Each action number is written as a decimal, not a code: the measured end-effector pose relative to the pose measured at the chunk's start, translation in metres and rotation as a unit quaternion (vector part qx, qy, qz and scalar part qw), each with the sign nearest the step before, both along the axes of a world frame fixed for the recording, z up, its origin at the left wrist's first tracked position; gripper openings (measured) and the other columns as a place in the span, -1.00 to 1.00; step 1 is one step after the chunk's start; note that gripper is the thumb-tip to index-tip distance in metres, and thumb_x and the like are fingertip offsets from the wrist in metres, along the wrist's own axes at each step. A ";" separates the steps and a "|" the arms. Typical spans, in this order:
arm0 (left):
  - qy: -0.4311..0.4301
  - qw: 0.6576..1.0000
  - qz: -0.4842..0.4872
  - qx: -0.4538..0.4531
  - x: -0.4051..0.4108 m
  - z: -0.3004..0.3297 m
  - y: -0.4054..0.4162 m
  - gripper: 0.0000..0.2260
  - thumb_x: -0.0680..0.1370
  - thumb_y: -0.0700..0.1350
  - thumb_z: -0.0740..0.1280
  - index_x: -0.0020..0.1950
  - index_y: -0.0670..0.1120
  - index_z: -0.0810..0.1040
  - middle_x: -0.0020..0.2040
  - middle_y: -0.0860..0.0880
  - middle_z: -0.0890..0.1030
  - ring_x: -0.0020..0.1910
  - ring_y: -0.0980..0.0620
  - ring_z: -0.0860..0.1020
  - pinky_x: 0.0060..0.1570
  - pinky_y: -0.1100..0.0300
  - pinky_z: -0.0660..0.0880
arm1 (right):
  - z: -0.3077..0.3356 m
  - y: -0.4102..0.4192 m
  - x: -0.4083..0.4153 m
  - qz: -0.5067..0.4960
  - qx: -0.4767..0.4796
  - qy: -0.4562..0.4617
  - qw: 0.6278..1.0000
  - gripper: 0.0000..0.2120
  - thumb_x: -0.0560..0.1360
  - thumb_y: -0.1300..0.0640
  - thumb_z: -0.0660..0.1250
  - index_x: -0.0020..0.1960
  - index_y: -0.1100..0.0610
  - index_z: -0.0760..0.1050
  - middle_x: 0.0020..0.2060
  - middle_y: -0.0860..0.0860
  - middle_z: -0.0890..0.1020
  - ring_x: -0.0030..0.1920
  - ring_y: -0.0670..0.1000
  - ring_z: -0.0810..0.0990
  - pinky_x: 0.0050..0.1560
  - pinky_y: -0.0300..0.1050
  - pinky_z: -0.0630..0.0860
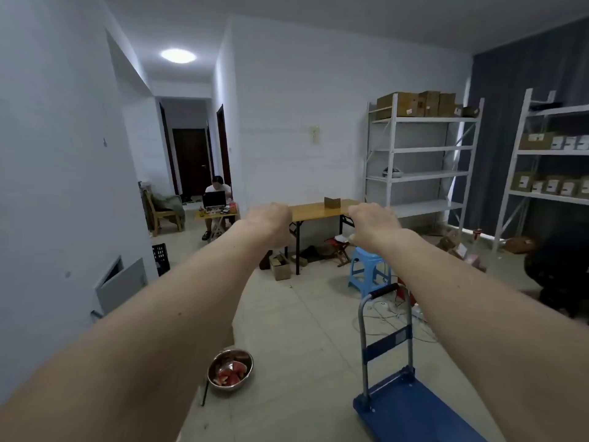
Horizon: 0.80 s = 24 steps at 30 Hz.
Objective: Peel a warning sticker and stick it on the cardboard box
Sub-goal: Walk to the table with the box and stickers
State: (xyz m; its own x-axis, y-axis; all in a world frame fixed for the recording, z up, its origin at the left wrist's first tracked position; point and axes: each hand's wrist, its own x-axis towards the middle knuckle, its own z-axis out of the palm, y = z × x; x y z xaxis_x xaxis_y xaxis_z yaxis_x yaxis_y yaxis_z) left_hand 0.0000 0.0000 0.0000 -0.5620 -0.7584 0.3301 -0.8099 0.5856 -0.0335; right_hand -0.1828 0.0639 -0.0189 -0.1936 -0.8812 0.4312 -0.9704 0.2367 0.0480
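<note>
- Two bare forearms reach forward; the left hand [269, 218] and right hand [373, 220] show only their backs, fingers curled down out of sight, so I cannot tell whether either grips anything.
- A yellow table [318, 210] stands against the far wall.
- On it sits a small brown cardboard box [332, 202], upright, distant, its details blurred.
- No sticker can be made out.

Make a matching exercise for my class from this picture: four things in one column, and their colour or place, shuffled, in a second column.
Things:
1. stool
2. metal bowl
3. small cardboard box
4. platform trolley

Colour or place:
A. on the yellow table
B. light blue, beside the table
C. on the floor, holding red fruit pieces
D. dark blue deck, handle upright

Pairs: 1-B, 2-C, 3-A, 4-D
</note>
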 end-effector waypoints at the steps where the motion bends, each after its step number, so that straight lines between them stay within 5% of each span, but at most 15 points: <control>1: -0.012 1.000 0.006 0.001 0.004 -0.002 -0.003 -0.71 0.49 -0.04 0.33 0.17 -0.12 0.51 0.09 -0.10 0.58 0.02 -0.09 0.54 -0.19 0.13 0.43 | -0.005 -0.006 0.002 -0.010 0.013 -0.005 1.000 -0.82 0.47 0.23 0.28 0.07 0.15 0.44 0.02 0.08 0.56 0.06 0.12 0.49 0.16 0.07 0.43; 12: -0.063 0.998 0.014 0.016 -0.006 -0.038 -0.105 -0.71 0.51 -0.04 0.31 0.19 -0.12 0.50 0.13 -0.12 0.58 0.07 -0.13 0.55 -0.12 0.08 0.49 | -0.029 -0.103 -0.017 0.007 0.112 -0.032 0.993 -0.70 0.46 0.19 0.35 0.19 0.16 0.47 0.03 0.11 0.62 0.01 0.13 0.59 0.00 0.01 0.56; 18: -0.063 0.997 0.025 0.035 -0.058 -0.041 -0.188 -0.73 0.50 -0.08 0.31 0.16 -0.13 0.52 -0.04 -0.07 0.52 -0.03 -0.08 0.53 -0.21 0.13 0.42 | -0.029 -0.190 -0.073 0.017 0.126 -0.046 0.991 -0.65 0.42 0.20 0.38 0.20 0.16 0.49 0.07 0.11 0.61 0.04 0.15 0.59 -0.02 0.04 0.57; 24: -0.042 0.998 0.023 0.051 -0.136 -0.027 -0.284 -0.71 0.51 -0.02 0.30 0.18 -0.13 0.51 0.12 -0.12 0.58 0.05 -0.10 0.56 -0.07 0.09 0.51 | -0.020 -0.286 -0.148 0.028 0.134 -0.021 0.990 -0.76 0.45 0.25 0.30 0.12 0.16 0.48 0.00 0.10 0.60 -0.02 0.14 0.59 -0.11 -0.01 0.55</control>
State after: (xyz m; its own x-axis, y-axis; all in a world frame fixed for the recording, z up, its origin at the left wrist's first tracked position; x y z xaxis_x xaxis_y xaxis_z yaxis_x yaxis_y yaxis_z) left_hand -0.1360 -0.2843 -0.0273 -0.5475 -0.8115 0.2040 -0.8333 0.5511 -0.0443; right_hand -0.3309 -0.2219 -0.0391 -0.1544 -0.9728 0.1725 -0.9840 0.1672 0.0619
